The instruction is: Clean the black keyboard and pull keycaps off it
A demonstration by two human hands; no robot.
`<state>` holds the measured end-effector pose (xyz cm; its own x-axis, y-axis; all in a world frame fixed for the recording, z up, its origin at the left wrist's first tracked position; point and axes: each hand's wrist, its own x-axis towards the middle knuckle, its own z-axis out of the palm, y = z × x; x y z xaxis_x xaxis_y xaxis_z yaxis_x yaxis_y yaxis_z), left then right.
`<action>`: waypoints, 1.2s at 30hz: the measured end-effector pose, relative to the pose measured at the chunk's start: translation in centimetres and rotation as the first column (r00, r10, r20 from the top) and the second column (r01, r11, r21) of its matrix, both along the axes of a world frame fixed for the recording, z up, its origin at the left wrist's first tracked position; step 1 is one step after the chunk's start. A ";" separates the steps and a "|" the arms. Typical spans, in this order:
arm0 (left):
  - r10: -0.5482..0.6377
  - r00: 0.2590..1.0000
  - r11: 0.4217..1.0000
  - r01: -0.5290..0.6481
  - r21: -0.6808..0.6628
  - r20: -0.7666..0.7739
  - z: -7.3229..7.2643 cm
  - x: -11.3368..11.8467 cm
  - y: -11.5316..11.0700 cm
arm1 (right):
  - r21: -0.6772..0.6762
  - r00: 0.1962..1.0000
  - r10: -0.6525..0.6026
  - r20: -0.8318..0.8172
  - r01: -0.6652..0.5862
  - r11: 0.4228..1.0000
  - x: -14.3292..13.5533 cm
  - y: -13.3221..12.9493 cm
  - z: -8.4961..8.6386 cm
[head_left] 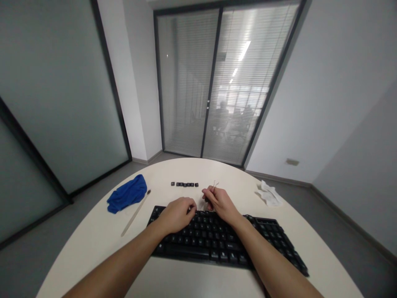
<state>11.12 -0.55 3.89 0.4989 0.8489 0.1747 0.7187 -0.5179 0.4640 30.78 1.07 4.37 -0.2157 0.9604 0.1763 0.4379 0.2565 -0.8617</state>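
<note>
A black keyboard point(201, 238) lies on the round table in front of me, under both forearms. My left hand point(180, 213) rests over its upper left part, fingers curled together at the back edge; what they hold, if anything, is hidden. Just beyond the top row of keys, my right hand point(218, 202) is closed around a wire keycap puller point(216, 183), whose thin bent wires stick up past the fingers. Behind the hands, several loose black keycaps point(185, 184) are lined up in a row on the tabletop.
On the left of the pale table point(93, 248) lie a crumpled blue cloth point(127, 193) and a slim brush point(135, 214) with a dark tip. A crumpled white tissue point(269, 193) sits near the right edge. Glass doors with blinds point(214, 82) stand behind the table.
</note>
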 end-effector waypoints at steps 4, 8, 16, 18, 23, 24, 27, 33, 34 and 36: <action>0.008 1.000 1.000 -0.008 -0.002 -0.009 0.1 0.0 -0.1 | 0.110 0.985 0.089 0.145 -0.105 0.988 -0.4 -0.6 0.4; 0.000 1.000 1.000 0.000 -0.005 0.009 0.0 0.0 0.0 | 0.223 0.952 0.101 0.290 -0.170 0.960 -0.8 -1.1 0.7; -0.147 0.986 0.988 0.150 -0.040 0.076 0.4 -0.1 -0.2 | 0.032 0.987 0.162 0.023 -0.163 0.986 -0.1 -0.4 0.0; -0.154 0.985 0.986 0.158 -0.048 0.073 0.4 -0.1 -0.2 | -0.012 0.986 0.154 -0.066 -0.155 0.988 -0.1 -0.2 -0.4; -0.151 0.985 0.986 0.156 -0.054 0.079 0.6 0.2 -0.1 | -0.111 0.975 0.102 -0.198 -0.126 0.986 -0.2 0.4 -1.3; -0.148 0.986 0.987 0.152 -0.057 0.075 0.7 0.3 -0.1 | -0.135 0.972 0.089 -0.217 -0.120 0.984 -0.2 0.6 -1.4; -0.128 0.990 0.990 0.131 -0.055 0.053 0.6 0.4 -0.1 | -0.183 0.965 0.072 -0.250 -0.120 0.976 -0.1 0.9 -1.4; -0.082 0.996 0.996 0.083 -0.025 0.029 0.6 0.4 -0.3 | -0.107 0.954 0.099 -0.284 -0.134 0.985 0.0 0.7 -1.0; -0.086 0.996 0.996 0.087 -0.034 0.039 0.6 0.4 -0.3 | -0.093 0.955 0.115 -0.273 -0.145 0.985 0.0 0.6 -1.0; -0.098 0.993 0.993 0.101 -0.055 0.062 0.7 0.3 -0.3 | -0.076 0.958 0.134 -0.252 -0.158 0.985 0.0 0.6 -0.9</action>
<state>11.40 -0.84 4.57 0.5717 0.8050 0.1584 0.6351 -0.5564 0.5358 30.81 1.63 3.48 -0.3161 0.9366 0.1511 0.1743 0.2139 -0.9612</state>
